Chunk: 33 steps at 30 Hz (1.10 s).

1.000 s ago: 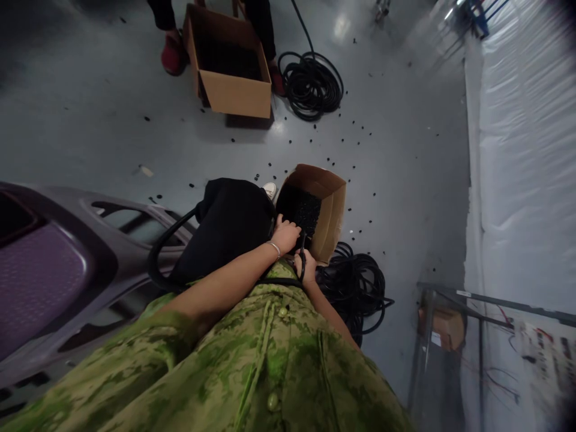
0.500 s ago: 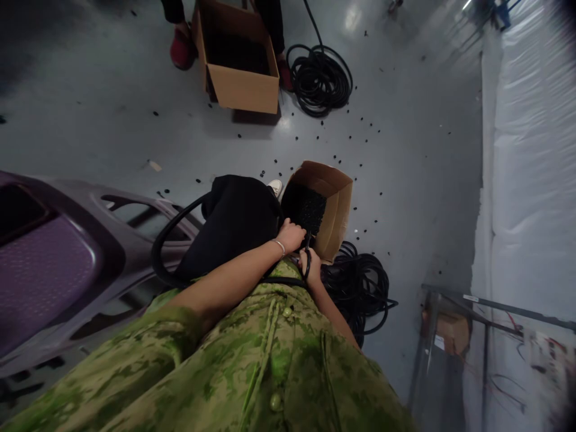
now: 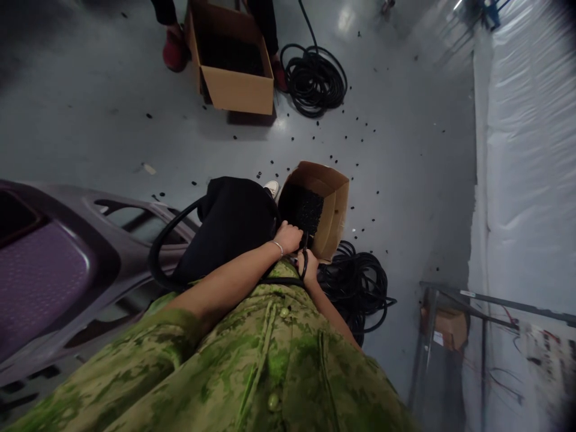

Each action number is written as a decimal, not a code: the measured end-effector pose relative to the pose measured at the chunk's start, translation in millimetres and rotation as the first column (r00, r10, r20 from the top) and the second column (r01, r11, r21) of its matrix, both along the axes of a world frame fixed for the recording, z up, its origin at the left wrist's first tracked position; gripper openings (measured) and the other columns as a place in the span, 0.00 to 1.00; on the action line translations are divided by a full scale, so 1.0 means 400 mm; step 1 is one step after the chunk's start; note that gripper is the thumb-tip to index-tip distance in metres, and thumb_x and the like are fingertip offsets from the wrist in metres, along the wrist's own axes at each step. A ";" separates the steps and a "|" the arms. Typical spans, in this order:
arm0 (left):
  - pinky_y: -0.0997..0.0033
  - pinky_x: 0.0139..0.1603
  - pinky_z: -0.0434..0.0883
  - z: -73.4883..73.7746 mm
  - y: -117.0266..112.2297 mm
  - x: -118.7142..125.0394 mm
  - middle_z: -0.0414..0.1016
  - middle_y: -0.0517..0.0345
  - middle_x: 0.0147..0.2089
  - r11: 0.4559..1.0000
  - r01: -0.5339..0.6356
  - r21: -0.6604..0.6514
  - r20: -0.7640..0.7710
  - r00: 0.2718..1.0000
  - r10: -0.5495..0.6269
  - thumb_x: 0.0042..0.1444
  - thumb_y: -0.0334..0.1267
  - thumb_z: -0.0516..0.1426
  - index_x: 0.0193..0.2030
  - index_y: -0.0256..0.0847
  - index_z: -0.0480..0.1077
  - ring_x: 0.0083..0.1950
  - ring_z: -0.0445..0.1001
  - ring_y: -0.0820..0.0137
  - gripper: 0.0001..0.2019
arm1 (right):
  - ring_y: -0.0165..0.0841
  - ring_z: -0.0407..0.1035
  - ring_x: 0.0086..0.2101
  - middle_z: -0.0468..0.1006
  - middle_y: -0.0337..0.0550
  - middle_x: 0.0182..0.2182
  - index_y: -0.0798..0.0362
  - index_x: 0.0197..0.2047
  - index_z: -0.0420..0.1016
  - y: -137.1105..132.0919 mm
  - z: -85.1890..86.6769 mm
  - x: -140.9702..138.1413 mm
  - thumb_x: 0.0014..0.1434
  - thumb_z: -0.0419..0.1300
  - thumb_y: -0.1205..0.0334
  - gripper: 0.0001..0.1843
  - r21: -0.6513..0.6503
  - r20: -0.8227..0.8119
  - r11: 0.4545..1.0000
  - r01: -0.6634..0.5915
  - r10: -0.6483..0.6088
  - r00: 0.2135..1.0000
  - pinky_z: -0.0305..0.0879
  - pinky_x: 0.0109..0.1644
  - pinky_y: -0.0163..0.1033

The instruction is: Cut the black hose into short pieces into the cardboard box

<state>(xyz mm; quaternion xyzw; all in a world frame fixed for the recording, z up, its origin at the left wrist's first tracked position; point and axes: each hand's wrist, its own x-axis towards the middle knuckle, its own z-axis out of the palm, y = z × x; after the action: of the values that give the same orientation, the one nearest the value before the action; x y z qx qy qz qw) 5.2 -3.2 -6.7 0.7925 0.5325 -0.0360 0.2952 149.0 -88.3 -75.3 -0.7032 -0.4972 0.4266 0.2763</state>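
Observation:
Over the near side of an open cardboard box [image 3: 335, 210], my left hand [image 3: 289, 237] is closed, its fingers curled round what looks like the end of a black hose; the grip itself is mostly hidden. Close beside it on the right, my right hand [image 3: 309, 267] grips dark scissors [image 3: 306, 263], with a handle loop showing and the blades pointing to the box. Many small black cut pieces [image 3: 308, 207] lie inside the box. A length of black hose [image 3: 155, 255] loops out left of my knee and another stretch crosses my waist.
A coil of black hose [image 3: 360, 288] lies right of the box. Ahead, a person's legs straddle a larger cardboard box [image 3: 238, 90], with another hose coil [image 3: 315, 81] alongside. Small black bits dot the floor. A purple-grey plastic chair [image 3: 49, 270] stands left; a metal-framed stand [image 3: 427, 336] is right.
The whole view has shifted slightly to the left. Both hands keep nearly the same pose at the box, with the scissors still in the right one.

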 end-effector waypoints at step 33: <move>0.59 0.56 0.58 0.011 0.013 0.005 0.81 0.48 0.51 0.971 -0.233 -0.059 0.137 0.961 0.239 0.64 0.38 0.50 0.52 0.43 0.77 0.53 0.76 0.60 0.17 | 0.34 0.72 0.26 0.78 0.37 0.25 0.50 0.40 0.70 -0.013 0.089 -0.008 0.54 0.61 0.44 0.19 -0.089 -0.170 0.996 -0.025 0.010 0.985 0.68 0.31 0.37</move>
<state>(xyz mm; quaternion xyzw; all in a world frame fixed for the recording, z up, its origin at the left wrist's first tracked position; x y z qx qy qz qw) 7.1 2.1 -2.3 0.7176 0.5995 0.0452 0.3517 145.7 -93.7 -39.9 -0.6718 -0.4583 0.5093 0.2816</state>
